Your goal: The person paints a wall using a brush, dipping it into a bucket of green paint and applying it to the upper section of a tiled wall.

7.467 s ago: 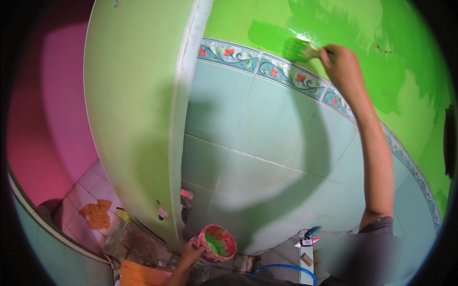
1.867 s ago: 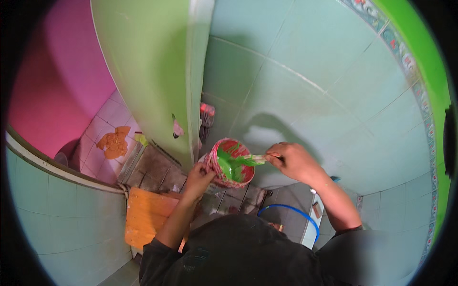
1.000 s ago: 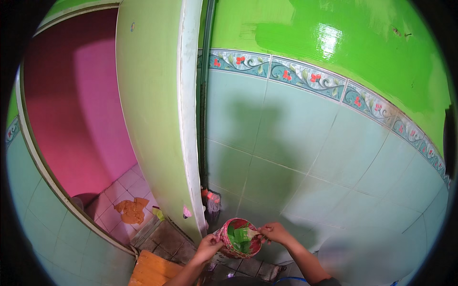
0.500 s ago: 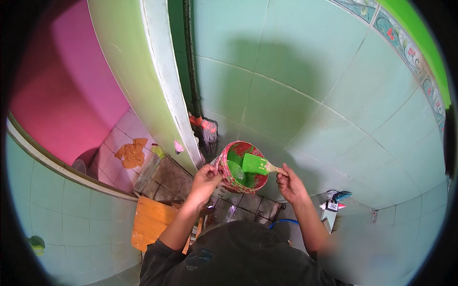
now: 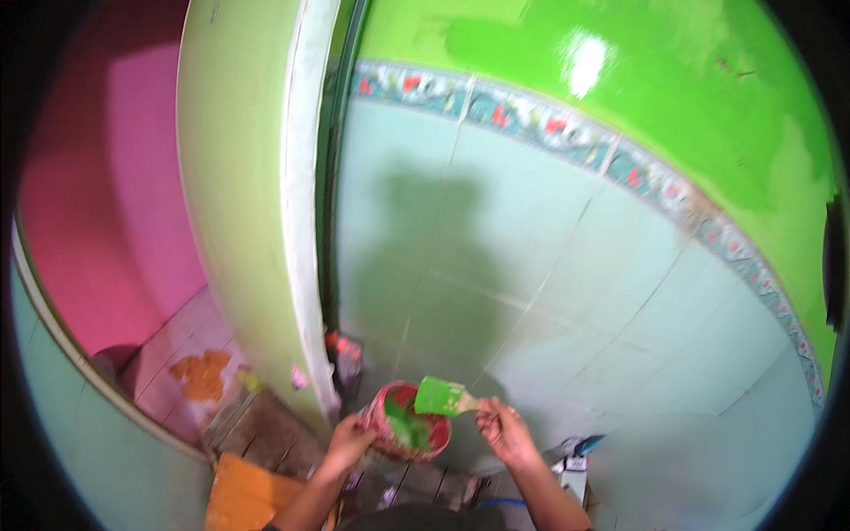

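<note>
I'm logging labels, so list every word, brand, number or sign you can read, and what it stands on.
No text can be read anywhere in view.
Small black-and-white patch at lower right: too small and blurred to tell any lettering.
Paint bucket and brush: no legible marking.
Tile border: red flowers, no legible words.

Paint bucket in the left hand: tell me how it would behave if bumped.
The bucket would likely tip sideways, since the left hand grips it at one side. The green paint pooled inside would probably slosh. Inside, where paint coats part of the red, it may be slippery.
</note>
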Demonstrator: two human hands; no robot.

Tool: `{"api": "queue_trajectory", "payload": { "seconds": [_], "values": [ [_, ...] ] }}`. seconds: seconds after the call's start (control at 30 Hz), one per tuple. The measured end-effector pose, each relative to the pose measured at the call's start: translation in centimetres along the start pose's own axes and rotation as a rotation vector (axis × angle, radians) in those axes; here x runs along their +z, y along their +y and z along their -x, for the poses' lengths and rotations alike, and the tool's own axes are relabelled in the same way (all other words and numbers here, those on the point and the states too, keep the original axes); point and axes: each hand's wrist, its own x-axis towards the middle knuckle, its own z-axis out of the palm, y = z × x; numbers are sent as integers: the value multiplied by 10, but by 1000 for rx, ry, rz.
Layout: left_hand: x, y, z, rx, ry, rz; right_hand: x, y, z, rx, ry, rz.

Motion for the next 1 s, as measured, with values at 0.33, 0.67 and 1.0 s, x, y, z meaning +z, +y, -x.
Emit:
{"api": "queue_trajectory", "payload": {
  "seconds": [0.33,0.67,1.0],
  "values": [
    [-10,-56,-24,-39,45,32,75,-102,6,-252,-51,87],
    [-24,-69,-18,-118,11,199,202,-261,48,-864,-51,460],
    [-41,-129,-40,-174,2,54,375,-379,68,-1389,6,1014]
  ]
}}
